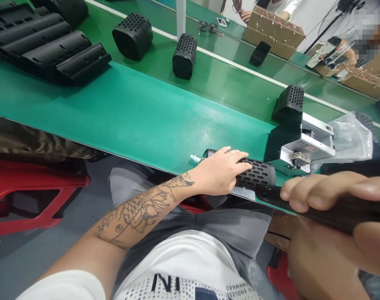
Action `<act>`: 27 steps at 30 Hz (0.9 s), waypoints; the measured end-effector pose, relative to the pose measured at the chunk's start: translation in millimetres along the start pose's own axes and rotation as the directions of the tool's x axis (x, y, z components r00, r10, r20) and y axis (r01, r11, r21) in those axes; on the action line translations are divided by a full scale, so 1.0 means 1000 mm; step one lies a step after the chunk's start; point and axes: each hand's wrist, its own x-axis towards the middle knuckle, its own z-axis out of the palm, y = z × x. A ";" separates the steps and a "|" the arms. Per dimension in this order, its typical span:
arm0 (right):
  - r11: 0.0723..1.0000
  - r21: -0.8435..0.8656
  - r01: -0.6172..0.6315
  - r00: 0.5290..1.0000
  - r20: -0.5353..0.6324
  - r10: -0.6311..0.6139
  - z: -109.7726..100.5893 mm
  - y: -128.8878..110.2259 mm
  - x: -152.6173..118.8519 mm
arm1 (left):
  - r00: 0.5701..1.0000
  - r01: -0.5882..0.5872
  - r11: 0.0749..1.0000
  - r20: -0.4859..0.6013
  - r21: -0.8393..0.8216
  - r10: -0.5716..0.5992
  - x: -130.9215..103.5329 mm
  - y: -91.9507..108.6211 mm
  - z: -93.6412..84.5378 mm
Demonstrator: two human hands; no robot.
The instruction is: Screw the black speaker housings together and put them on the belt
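A black perforated housing (255,171) lies on its side at the near edge of the green worktop. My left hand (219,171) holds it from above, with fingers spread across the slotted surface. Part of the housing is hidden under that hand. My right hand (330,193), large and close to the camera, is closed around a black rod-shaped tool (271,195) that looks like an electric screwdriver. Its front end points left, beside the near right end of the housing. No bit shows, and I cannot tell whether the two touch.
A silver-and-black machine (302,143) stands right of the housing, with a clear plastic bag (353,135) behind it. Black housings (185,56) stand along the green belt; stacked black shells (49,46) lie far left. Across the line, people work by cardboard boxes (272,31). A red stool (36,191) stands left.
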 end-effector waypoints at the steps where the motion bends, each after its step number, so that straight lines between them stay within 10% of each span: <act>1: 1.000 0.006 0.028 0.999 -0.035 -0.028 0.006 0.008 0.006 | 1.000 -0.003 1.000 0.002 0.012 0.003 0.001 0.000 0.002; 9: 0.985 0.120 0.127 0.990 -0.083 -0.117 0.025 0.048 0.028 | 1.000 0.007 1.000 0.009 -0.008 -0.007 -0.001 -0.001 0.000; 27: 0.975 0.201 0.093 0.966 0.221 -0.138 0.018 0.058 0.033 | 0.985 0.096 0.984 0.159 -0.147 -0.072 0.009 0.002 -0.022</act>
